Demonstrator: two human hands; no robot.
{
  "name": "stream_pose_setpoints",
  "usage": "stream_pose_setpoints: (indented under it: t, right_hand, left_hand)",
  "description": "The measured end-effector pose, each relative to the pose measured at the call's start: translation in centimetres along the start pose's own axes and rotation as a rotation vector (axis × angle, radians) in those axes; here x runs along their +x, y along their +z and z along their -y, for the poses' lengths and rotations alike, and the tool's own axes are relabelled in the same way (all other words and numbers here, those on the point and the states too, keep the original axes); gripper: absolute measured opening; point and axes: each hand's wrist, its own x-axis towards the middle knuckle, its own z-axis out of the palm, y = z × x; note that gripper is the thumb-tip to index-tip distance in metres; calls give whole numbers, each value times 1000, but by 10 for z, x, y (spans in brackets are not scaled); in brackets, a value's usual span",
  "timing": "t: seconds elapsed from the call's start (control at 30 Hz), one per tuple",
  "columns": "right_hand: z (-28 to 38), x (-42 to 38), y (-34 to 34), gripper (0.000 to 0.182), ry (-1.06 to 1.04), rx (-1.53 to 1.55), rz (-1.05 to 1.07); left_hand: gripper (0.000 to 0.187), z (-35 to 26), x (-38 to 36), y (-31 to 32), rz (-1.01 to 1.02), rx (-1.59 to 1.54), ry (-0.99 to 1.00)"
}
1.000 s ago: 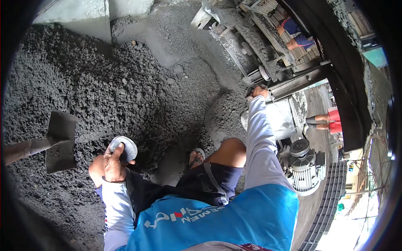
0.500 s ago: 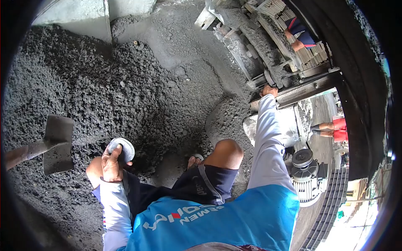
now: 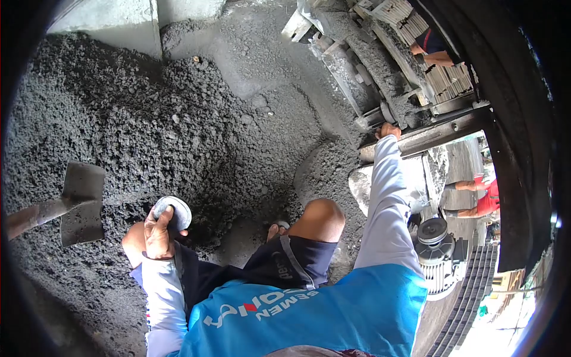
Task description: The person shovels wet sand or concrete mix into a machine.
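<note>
My left hand (image 3: 159, 233) is closed on a round, pale grey disc-like object (image 3: 180, 213), thumb on top, just above my knee. My right arm reaches forward to the machine frame, where my right hand (image 3: 388, 131) is closed at the end of a metal bar (image 3: 428, 134), beside a small roller or lever (image 3: 386, 112). What its fingers grip is too small to make out. A large heap of dark, damp, crumbly material (image 3: 131, 119) lies before my legs.
A shovel (image 3: 83, 202) rests on the heap at the left. An electric motor (image 3: 434, 247) stands right of my arm. Slatted boards (image 3: 449, 83) lie at the upper right, near a person's arm (image 3: 439, 58). Another person in red (image 3: 489, 199) is beyond the frame.
My right hand has shifted slightly right and down in the view. The person in red and the person at the upper right have changed posture. My left hand still holds the disc.
</note>
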Motion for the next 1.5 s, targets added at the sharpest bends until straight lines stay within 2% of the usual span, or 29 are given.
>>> stream_pose_setpoints:
  t: [0.07, 0.13, 0.2, 0.23, 0.27, 0.33, 0.4, 0.47, 0.57, 0.63, 0.87, 0.97, 1.0, 1.07, 1.17, 1.27, 1.3, 1.4, 1.5]
  right_hand:
    - [4, -4, -10, 20, -17, 70, 1]
    - [1, 10, -2, 17, 158, 363, 82]
    - [4, 22, 5, 16, 639, 1189, 102]
    - [7, 24, 6, 16, 820, 1477, 20]
    - [8, 25, 6, 17, 909, 1622, -40]
    - [11, 26, 6, 17, 923, 1617, -27]
    - [10, 27, 8, 17, 855, 1473, 24]
    - [6, 29, 11, 17, 742, 1223, 85]
    - [-2, 35, 17, 17, 455, 650, 166]
    - [-5, 36, 17, 17, 363, 460, 188]
    - [-9, 45, 21, 18, 275, 283, 220]
    - [-11, 54, 25, 19, 296, 328, 243]
    - [-15, 62, 31, 19, 379, 466, 263]
    - [-24, 79, 47, 19, 672, 969, 268]
    - [5, 43, -11, 23, 1075, 1548, -20]
    - [16, 24, -36, 26, 1021, 1749, -301]
    - [13, 25, -42, 27, 1033, 1710, -234]
    - [18, 18, -41, 25, 950, 1810, -425]
    - [20, 19, -39, 22, 951, 1881, -461]
  left_hand:
    - [30, -1, 0, 1, -2, 15, 1]
    - [31, -2, 0, 4, 0, 36, -5]
    - [32, 1, 2, 3, 3, 32, 2]
    - [32, 3, 3, 2, 3, 30, 4]
    - [31, 3, 3, 3, 2, 36, 6]
    - [27, 4, 4, 5, 0, 49, 9]
    - [28, 6, 5, 6, -8, 54, 12]
    - [30, 7, 5, 7, -11, 55, 12]
    - [32, 7, 6, 9, -18, 59, 5]
    - [31, 7, 5, 12, -30, 77, 3]
    - [31, 9, 4, 15, -36, 103, 13]
    - [32, 9, 2, 16, -34, 104, 12]
    - [32, 9, 1, 18, -33, 104, 11]
    - [32, 8, -1, 21, -39, 97, 14]
    - [31, 9, -2, 22, -50, 86, 20]
    - [33, 10, -2, 21, -43, 95, 19]
    - [33, 10, -2, 21, -40, 100, 14]
    - [34, 11, -3, 24, -35, 136, 7]
    - [34, 11, -2, 25, -46, 130, 5]
